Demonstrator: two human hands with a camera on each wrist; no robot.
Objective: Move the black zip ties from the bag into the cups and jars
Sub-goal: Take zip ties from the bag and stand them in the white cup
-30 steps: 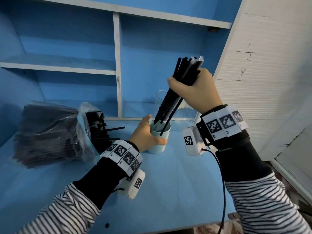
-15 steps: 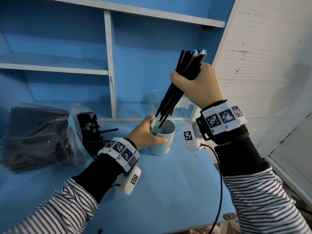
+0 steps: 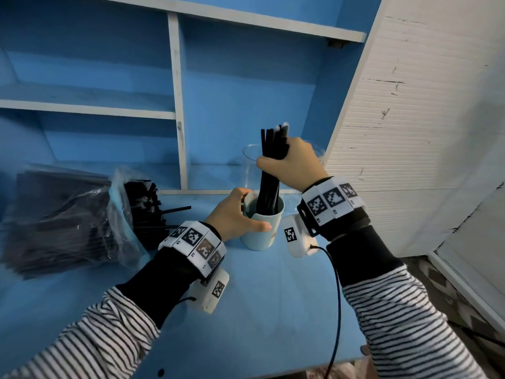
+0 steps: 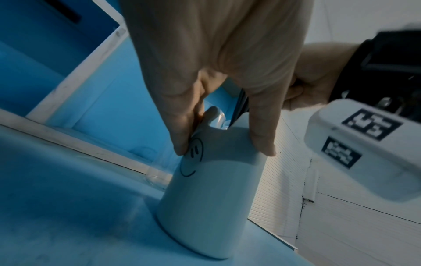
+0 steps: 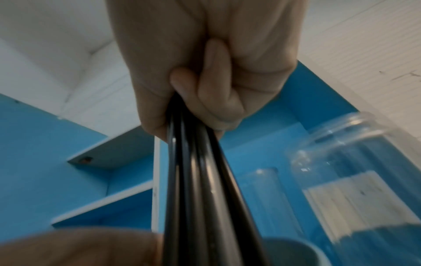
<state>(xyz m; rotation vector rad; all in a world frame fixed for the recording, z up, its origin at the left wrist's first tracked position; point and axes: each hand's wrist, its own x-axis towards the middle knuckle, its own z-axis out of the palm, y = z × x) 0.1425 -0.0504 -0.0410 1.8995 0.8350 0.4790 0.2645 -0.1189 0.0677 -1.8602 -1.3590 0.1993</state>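
Observation:
My right hand (image 3: 289, 165) grips a bundle of black zip ties (image 3: 269, 184) near its top; the bundle stands nearly upright with its lower ends inside a pale blue cup (image 3: 262, 231). In the right wrist view the curled fingers (image 5: 205, 100) wrap the zip ties (image 5: 205, 189) above the cup's rim (image 5: 293, 252). My left hand (image 3: 235, 214) holds the cup from the left side, thumb in front. The left wrist view shows fingers (image 4: 182, 129) on the cup (image 4: 212, 198), which has a smiley face. A clear plastic bag (image 3: 62, 214) of black zip ties lies on its side at the left.
A clear jar (image 3: 250, 165) stands behind the cup, and the right wrist view shows two clear jars (image 5: 355, 180) there. Blue shelves (image 3: 87, 108) with a white divider rise behind. A white panelled wall (image 3: 410, 119) bounds the right. The blue tabletop (image 3: 259, 310) ends just below my forearms.
My right hand has lowered and straightened the bundle, so its ends now sit deep in the cup. The left hand keeps its hold on the cup.

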